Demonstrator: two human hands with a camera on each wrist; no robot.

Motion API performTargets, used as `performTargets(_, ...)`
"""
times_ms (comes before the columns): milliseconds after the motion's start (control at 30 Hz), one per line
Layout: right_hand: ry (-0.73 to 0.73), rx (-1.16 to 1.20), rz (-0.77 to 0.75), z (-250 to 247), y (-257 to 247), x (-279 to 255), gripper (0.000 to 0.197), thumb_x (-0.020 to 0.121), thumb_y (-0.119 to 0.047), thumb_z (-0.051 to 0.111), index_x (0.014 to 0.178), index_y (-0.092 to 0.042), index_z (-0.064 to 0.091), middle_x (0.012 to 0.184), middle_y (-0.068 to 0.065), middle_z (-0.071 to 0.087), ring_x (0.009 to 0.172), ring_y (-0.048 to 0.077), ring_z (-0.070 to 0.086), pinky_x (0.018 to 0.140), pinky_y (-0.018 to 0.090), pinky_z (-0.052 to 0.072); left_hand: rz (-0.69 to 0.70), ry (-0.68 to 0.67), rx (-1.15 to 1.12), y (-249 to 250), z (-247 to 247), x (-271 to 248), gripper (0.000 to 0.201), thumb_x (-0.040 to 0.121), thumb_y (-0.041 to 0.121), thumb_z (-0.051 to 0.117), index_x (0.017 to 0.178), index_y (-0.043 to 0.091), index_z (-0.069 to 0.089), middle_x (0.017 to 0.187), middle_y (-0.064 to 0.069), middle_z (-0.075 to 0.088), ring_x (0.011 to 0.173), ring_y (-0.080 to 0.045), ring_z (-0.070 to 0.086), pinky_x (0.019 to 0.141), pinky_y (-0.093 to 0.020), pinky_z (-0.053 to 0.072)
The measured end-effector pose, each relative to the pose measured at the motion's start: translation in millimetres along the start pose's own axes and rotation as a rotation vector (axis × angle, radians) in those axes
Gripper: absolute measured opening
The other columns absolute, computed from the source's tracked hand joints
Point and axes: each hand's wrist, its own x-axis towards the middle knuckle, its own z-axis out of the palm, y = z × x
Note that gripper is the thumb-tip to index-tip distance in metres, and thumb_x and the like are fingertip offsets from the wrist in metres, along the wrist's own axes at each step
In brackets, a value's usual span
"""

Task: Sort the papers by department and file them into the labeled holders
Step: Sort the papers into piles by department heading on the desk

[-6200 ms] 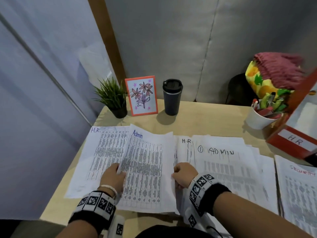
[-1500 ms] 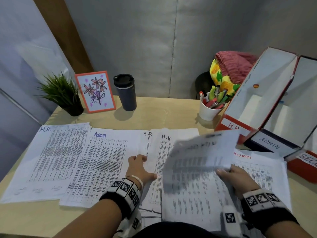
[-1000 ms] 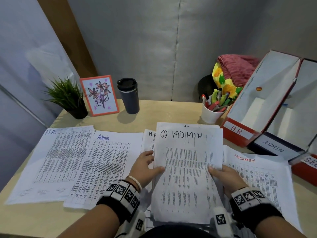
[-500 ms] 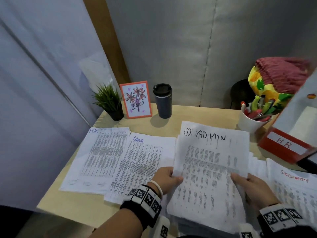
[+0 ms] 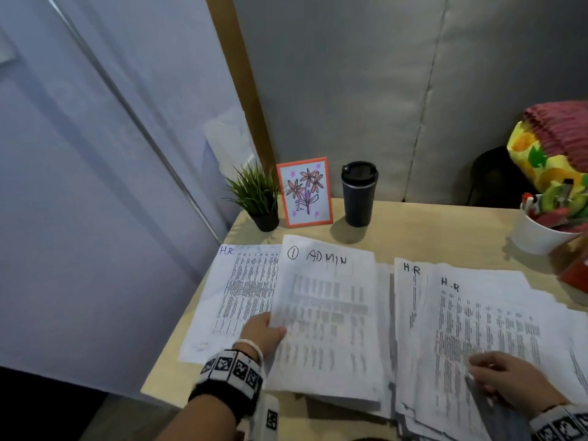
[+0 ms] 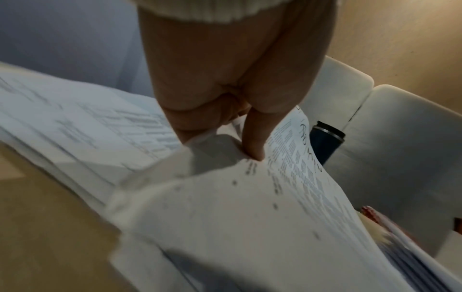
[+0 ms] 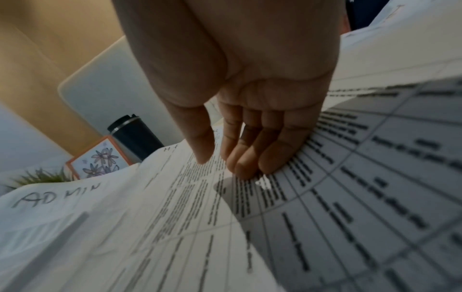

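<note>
a person's left hand pinches the left edge of the admin stack, thumb on top and the other fingers under the sheets, holding it slightly raised over the desk. the stack, marked "1 admin" at its head, overlaps an h.r. sheet lying at the desk's left edge. to the right, a second h.r. sheet shows as a narrow strip beside a third h.r. sheet topping a loose pile. the right hand lies on that pile with relaxed, nearly straight fingers, tips touching the printed rows, holding nothing. at the back of the desk stand a small plant, a flower card in an orange frame and a dark tumbler, side by side. a white cup of pens sits at the right, next to the red corner of a holder cut off by the frame edge. a gray padded wall rises behind.
</note>
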Motion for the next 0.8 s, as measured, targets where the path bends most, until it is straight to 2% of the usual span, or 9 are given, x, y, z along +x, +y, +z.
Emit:
performTargets(133,0.032,-0.059,-0.005,8.7,-1.0,-3.2,0.009,0.079,-0.007,0.072,0.086,-0.009,0.067,0.082,0.013,0.069,0.068,0.025,0.064,0.057,0.029,0.047,-0.03,0.009,0.081,-15.4,-23.3,19.3,0.027,0.087,0.017,0.058,0.113,0.009,0.063,0.11,-0.009,0.066,0.088,-0.02,0.055,0.085,-0.028,0.046)
performTargets(233,0.069,-0.043,0.022,11.8,4.1,-0.5,0.009,0.078,-0.005,0.072,0.086,-0.006,0.067,0.083,0.016,0.069,0.075,0.031,0.066,0.076,0.044,0.056,-0.017,-0.063,0.139,-14.2,-19.8,25.8,0.028,0.087,0.02,0.058,0.113,0.011,0.063,0.111,-0.007,0.066,0.09,-0.02,0.057,0.085,-0.027,0.045)
performTargets(300,0.09,-0.058,0.027,15.9,7.7,1.8,0.01,0.078,-0.008,0.073,0.085,-0.01,0.067,0.083,0.012,0.07,0.076,0.03,0.067,0.082,0.047,0.055,-0.007,-0.121,0.131,-10.2,-8.5,26.8,0.026,0.088,0.022,0.058,0.111,0.013,0.064,0.107,-0.004,0.067,0.089,-0.018,0.059,0.084,-0.026,0.047)
performTargets(400,0.128,-0.092,0.004,20.3,7.7,-0.8,0.008,0.079,-0.013,0.073,0.084,-0.015,0.066,0.083,0.007,0.069,0.075,0.025,0.067,0.079,0.042,0.056,0.0,-0.182,0.111,-1.3,11.9,24.3,0.024,0.087,0.022,0.059,0.11,0.014,0.063,0.105,-0.002,0.067,0.092,-0.019,0.063,0.087,-0.032,0.052)
performTargets(500,0.134,-0.131,-0.026,20.3,3.6,-7.9,0.006,0.081,-0.014,0.07,0.083,-0.016,0.064,0.081,0.006,0.069,0.074,0.025,0.067,0.077,0.042,0.056,-0.007,-0.183,0.098,5.8,25.8,22.4,0.032,0.085,0.021,0.062,0.116,0.014,0.058,0.114,-0.004,0.065,0.1,-0.022,0.061,0.089,-0.031,0.049)
performTargets(600,0.134,-0.148,-0.053,16.9,1.0,-16.2,0.006,0.084,-0.019,0.068,0.088,-0.017,0.064,0.086,0.003,0.068,0.077,0.02,0.065,0.076,0.037,0.055,-0.031,-0.09,0.039,8.3,27.7,22.4,0.054,0.081,0.015,0.067,0.13,0.012,0.045,0.127,-0.007,0.057,0.11,-0.024,0.057,0.096,-0.034,0.047)
performTargets(667,0.209,-0.201,-0.072,9.5,1.1,-21.1,0.009,0.085,-0.022,0.065,0.093,-0.019,0.062,0.091,0.001,0.067,0.08,0.016,0.062,0.074,0.03,0.049,0.02,0.043,0.094,14.2,24.7,21.6,0.067,0.078,0.014,0.07,0.137,0.016,0.038,0.135,-0.008,0.048,0.12,-0.026,0.052,0.101,-0.041,0.045)
performTargets(733,0.321,-0.234,-0.052,-2.9,1.9,-24.7,0.015,0.086,-0.023,0.063,0.1,-0.018,0.062,0.092,0.002,0.064,0.079,0.017,0.058,0.069,0.027,0.043,0.131,0.121,0.156,27.3,25.7,16.6,0.06,0.08,0.014,0.067,0.134,0.019,0.042,0.132,-0.005,0.048,0.117,-0.023,0.052,0.101,-0.04,0.046)
performTargets(800,0.415,-0.238,0.016,-19.5,3.4,-26.6,0.023,0.086,-0.023,0.062,0.108,-0.014,0.061,0.097,0.006,0.063,0.077,0.019,0.054,0.068,0.026,0.04,0.233,0.069,0.143,47.0,34.9,7.2,0.045,0.084,0.013,0.063,0.126,0.02,0.05,0.12,-0.001,0.056,0.103,-0.016,0.058,0.09,-0.033,0.052)
